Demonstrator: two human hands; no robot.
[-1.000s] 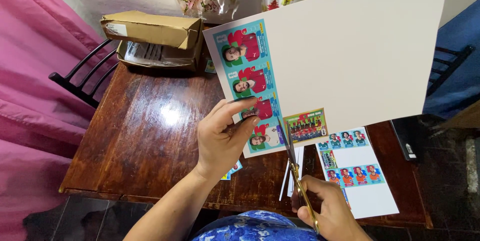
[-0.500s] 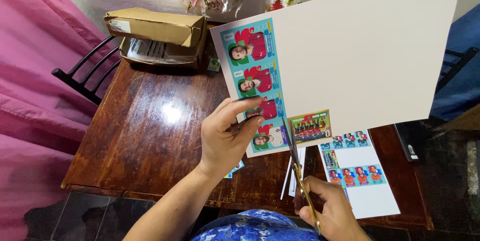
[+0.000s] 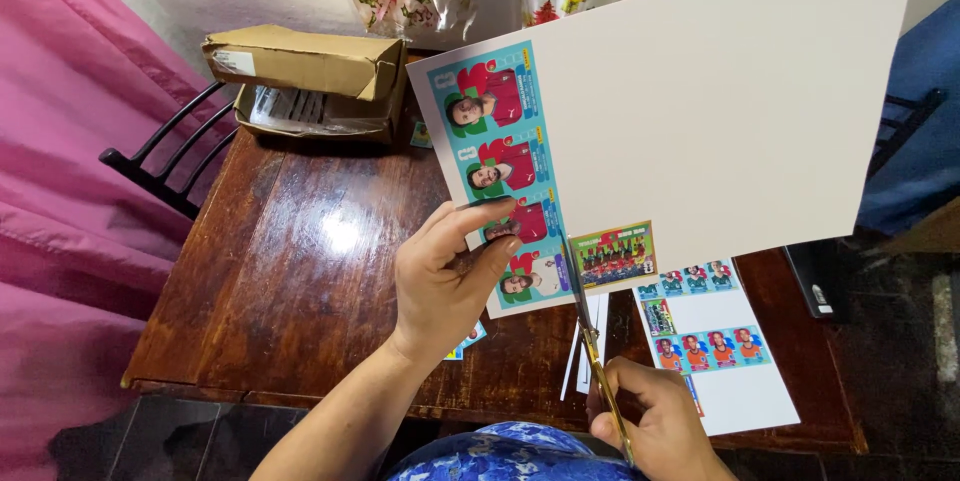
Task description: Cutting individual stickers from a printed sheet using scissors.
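- Left hand [image 3: 445,276] pinches the lower left corner of a large white printed card sheet [image 3: 720,101], held raised above the dark wooden tabletop [image 3: 300,271].
- Right hand [image 3: 655,421] is curled around gold-handled scissors [image 3: 590,326], blades at the sheet's bottom edge beside its sticker column.
- A smaller sticker sheet [image 3: 725,361] lies on the tabletop below.

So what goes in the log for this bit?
left hand: holds printed sheet | right hand: scissors cutting beside sticker strip | under: wooden table
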